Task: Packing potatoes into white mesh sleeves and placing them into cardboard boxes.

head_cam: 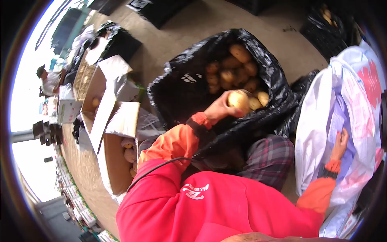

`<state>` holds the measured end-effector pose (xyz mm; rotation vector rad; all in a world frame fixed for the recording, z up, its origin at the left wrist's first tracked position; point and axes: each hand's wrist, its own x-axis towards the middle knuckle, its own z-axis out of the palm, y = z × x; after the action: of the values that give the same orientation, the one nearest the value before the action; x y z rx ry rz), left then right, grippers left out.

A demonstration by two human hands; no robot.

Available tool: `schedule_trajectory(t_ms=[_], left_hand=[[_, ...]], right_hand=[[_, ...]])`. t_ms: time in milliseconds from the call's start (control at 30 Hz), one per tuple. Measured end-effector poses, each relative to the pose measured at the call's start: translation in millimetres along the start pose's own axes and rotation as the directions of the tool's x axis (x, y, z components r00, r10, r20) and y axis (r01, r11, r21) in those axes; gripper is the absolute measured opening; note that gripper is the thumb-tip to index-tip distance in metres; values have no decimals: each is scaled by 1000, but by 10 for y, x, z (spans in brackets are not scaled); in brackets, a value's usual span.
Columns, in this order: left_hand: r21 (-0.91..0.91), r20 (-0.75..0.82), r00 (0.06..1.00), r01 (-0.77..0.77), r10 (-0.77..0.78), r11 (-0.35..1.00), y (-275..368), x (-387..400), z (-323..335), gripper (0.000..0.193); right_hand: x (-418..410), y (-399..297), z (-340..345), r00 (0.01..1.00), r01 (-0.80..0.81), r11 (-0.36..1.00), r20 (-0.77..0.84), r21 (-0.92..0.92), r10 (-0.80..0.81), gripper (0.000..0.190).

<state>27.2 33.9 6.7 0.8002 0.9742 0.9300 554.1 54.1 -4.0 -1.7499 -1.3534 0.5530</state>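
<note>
My left hand [222, 107] grips a round yellow-brown fruit or tuber [238, 100], whose kind I cannot tell. It is over the right part of a crate lined with black plastic [181, 90]. Several browner ones [240, 53] lie heaped in that part of the crate, and the left part shows dark lining. At the right, my right hand [341, 143] reaches into a large white woven plastic bag [311, 121], against a bundle of thin purple material [340, 112]. Whether its fingers hold any of that is unclear.
An open cardboard box [116, 160] with net-wrapped round produce [130, 154] stands close at my left. Other black-lined crates [157, 12] stand on the concrete floor beyond. Another person [50, 80] is at the far left, near more boxes. A dark cable [157, 169] crosses my left sleeve.
</note>
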Motion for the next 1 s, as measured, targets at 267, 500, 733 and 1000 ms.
schedule_trajectory(t_ms=[267,500,733,1000], left_hand=[[251,598,747,-518,289,818,643,-766,1003,74],[-15,577,797,-212,182,977,931,-1549,858,83],[-82,-9,946,-323,323,943,857,-2104,633,82],[369,-626,654,-230,424,901,756,-2774,-465,59]], right_hand=[[-1114,-2428,987,726,392,900,536,192,-431,18],[-1387,-2877,1245,512,-747,319,811,583,-284,31],[-1953,-3147,1590,674,-274,659,629,701,-388,16],[-2259,-3468,1537,455,257,699,554,668,-697,6]])
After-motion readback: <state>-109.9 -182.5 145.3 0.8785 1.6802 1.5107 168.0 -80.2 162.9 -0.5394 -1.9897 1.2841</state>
